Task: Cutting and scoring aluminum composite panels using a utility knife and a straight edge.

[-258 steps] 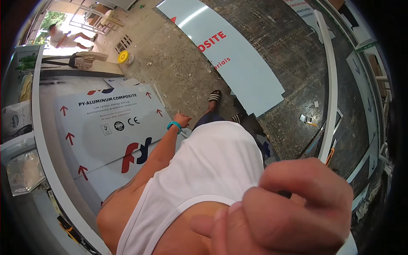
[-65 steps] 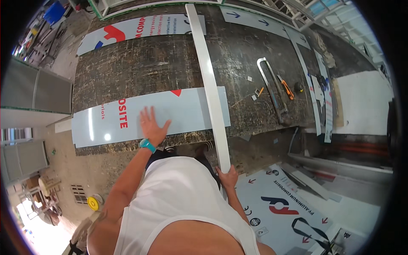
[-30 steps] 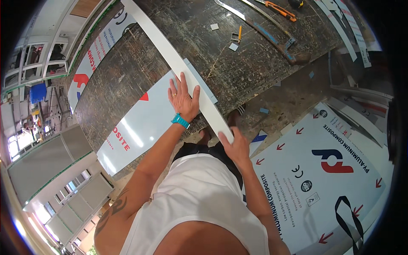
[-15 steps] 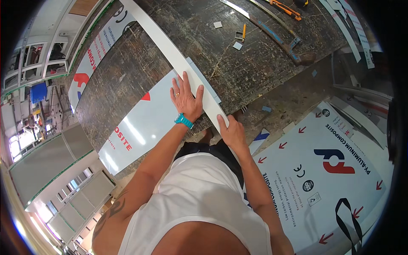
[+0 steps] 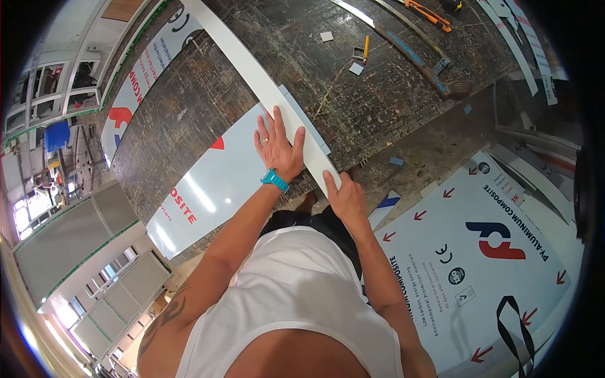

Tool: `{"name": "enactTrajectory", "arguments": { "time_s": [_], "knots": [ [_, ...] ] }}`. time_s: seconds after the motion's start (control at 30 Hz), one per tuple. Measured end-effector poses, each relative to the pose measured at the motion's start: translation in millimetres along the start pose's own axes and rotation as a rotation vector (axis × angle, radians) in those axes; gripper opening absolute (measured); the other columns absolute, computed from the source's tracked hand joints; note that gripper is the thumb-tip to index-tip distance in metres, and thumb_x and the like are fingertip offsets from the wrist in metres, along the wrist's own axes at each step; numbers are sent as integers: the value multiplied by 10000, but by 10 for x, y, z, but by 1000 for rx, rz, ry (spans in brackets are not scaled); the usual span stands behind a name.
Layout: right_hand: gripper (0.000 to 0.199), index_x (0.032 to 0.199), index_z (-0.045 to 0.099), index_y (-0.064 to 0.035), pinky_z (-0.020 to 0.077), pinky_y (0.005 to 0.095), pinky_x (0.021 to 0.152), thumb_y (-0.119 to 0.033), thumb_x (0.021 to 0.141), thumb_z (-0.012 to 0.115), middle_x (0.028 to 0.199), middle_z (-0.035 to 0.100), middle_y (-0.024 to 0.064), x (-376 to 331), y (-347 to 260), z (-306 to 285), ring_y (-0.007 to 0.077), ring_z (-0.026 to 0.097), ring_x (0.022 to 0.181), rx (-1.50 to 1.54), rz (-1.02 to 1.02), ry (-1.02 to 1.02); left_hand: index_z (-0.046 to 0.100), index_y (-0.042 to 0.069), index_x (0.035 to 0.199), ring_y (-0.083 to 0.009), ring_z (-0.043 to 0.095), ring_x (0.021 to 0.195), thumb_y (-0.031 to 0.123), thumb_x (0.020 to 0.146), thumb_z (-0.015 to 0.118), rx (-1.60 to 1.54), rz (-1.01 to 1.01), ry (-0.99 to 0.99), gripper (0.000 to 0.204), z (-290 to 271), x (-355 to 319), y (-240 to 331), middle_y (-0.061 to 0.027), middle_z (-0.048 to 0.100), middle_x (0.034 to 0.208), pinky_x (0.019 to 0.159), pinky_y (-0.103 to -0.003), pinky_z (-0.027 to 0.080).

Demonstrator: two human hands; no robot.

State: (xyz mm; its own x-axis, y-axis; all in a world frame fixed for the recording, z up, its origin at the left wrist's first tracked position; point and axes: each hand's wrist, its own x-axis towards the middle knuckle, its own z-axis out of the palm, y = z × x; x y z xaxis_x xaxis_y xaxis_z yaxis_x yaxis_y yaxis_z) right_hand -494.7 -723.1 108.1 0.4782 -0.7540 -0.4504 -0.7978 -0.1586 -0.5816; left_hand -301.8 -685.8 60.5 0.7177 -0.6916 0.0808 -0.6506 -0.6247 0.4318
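Observation:
A long straight white bar (image 5: 242, 60) lies slantwise across the dark bench, over one end of a glossy pale composite panel (image 5: 201, 179) with red print. My left hand (image 5: 279, 152) rests flat with its fingers spread, partly on the bar and partly on the panel. A ring and a turquoise watch (image 5: 275, 180) are on that arm. At the near end of the bar, by the bench edge, my right hand (image 5: 348, 196) is closed round it, thumb on top. A narrow margin of the panel (image 5: 320, 140) shows beyond the bar.
On the scarred bench (image 5: 277, 41) lie a curved-bladed saw (image 5: 409, 53), an orange utility knife (image 5: 430, 16), a pencil (image 5: 366, 47) and small white offcuts. A printed panel strip (image 5: 142, 82) lies at the left. Right of me stands a large printed panel (image 5: 435, 236) with a black strap (image 5: 517, 334).

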Motion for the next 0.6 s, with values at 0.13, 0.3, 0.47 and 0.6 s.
{"name": "enactTrajectory", "arguments": {
  "time_s": [0.13,0.3,0.47,0.6],
  "knots": [
    [669,826,637,38,539,584,659,-584,1036,511,743,701,302,16,-5,0,543,667,690,-4,8,-12,251,86,1669,-454,206,1583,553,1051,486,-18,31,48,810,-2,3,8,-257,345,1663,1245,-605,108],
    [643,814,631,61,516,589,652,-539,1034,555,784,696,333,16,-28,-7,564,657,725,4,38,-15,254,78,1666,-456,208,1582,543,1051,490,-20,32,50,806,-7,6,12,-256,348,1662,1245,-605,111],
    [642,824,633,62,520,587,655,-541,1032,559,783,699,328,12,-38,-14,561,660,726,-7,36,-13,262,72,1662,-453,217,1581,531,1048,501,-24,26,59,802,2,3,12,-252,358,1658,1245,-605,113],
    [642,826,634,60,524,585,658,-542,1032,558,779,699,325,19,-34,-16,558,662,723,-14,42,-14,268,72,1660,-448,224,1580,524,1046,509,-19,12,41,800,13,0,10,-244,367,1656,1245,-605,117]
  ]
}}
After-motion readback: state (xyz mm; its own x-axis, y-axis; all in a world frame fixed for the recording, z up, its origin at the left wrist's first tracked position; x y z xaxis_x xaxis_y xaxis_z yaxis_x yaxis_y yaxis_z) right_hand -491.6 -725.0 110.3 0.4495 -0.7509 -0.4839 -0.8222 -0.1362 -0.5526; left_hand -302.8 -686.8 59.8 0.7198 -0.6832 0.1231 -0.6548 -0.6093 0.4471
